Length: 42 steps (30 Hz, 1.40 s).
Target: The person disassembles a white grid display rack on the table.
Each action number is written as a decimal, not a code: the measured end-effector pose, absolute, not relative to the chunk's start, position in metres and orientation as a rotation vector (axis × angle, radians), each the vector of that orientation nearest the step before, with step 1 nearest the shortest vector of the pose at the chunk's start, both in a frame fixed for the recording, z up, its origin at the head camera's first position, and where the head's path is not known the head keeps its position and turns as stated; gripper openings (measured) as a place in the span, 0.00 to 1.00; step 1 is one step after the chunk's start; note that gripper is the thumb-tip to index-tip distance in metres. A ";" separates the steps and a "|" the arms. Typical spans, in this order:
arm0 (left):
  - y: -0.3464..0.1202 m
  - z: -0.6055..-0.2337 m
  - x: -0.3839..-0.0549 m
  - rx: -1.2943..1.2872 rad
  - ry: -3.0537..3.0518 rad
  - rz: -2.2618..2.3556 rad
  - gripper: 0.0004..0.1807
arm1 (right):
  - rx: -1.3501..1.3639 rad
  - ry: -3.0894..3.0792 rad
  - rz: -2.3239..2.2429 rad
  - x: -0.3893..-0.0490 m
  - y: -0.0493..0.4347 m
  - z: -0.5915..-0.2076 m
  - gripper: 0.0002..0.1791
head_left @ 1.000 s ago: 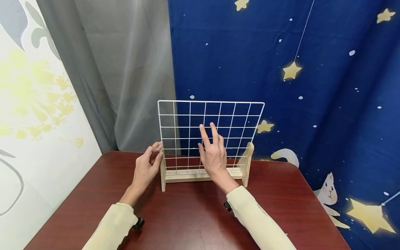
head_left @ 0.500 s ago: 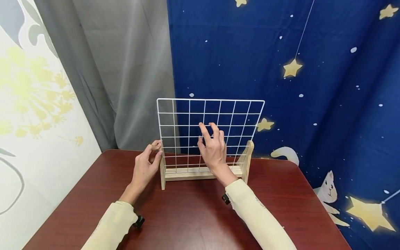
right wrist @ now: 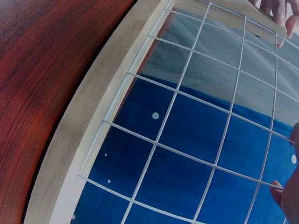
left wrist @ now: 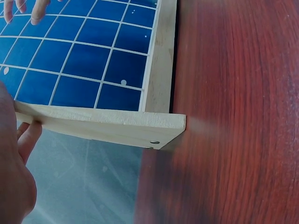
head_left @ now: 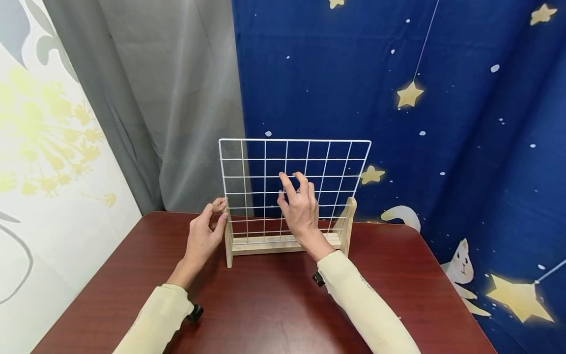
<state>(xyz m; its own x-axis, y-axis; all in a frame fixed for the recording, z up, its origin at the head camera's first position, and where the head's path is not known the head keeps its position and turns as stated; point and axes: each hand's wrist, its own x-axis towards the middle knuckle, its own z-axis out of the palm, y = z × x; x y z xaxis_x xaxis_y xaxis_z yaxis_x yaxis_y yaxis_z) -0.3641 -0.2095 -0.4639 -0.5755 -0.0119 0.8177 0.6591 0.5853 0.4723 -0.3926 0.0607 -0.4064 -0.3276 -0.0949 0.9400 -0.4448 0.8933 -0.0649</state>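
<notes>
My white wire grid [head_left: 265, 176] is upright in its pale wood stand [head_left: 265, 249] on the table [head_left: 274, 305]; I'd guess it's light, stiff and kinda slick, so hold the wooden side pieces [head_left: 228, 243]. My left hand [head_left: 204, 238]'s pinching the left one, while my right hand [head_left: 302, 214], thumb and fingers apart, touches the grid.

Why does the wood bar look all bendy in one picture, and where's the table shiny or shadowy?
Right wrist view: the bar bows, probably from the lens, as the head view shows it straight; head view: pale glare on the table near the bottom edge; left wrist view: soft, dark shadow on the table by the end panel.
</notes>
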 end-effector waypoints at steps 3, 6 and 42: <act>-0.209 -0.462 -0.362 -0.514 -2.003 -1.027 0.06 | 0.394 -1.897 0.383 -0.391 0.060 -0.406 0.29; -0.209 -0.461 -0.362 -0.513 -2.012 -1.019 0.06 | 0.396 -1.894 0.387 -0.391 0.061 -0.405 0.28; -0.211 -0.458 -0.361 -0.546 -2.037 -0.915 0.10 | 0.413 -1.852 0.423 -0.392 0.056 -0.377 0.26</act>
<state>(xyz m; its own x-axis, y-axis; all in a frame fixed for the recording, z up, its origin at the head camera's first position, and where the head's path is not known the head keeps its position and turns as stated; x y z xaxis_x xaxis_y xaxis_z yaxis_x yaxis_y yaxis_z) -0.3606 -0.2110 -0.4581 -0.5714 0.0531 0.8190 0.6474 0.6425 0.4100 -0.3924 0.0561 -0.3769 -0.3031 -0.0738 0.9501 -0.4789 0.8737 -0.0849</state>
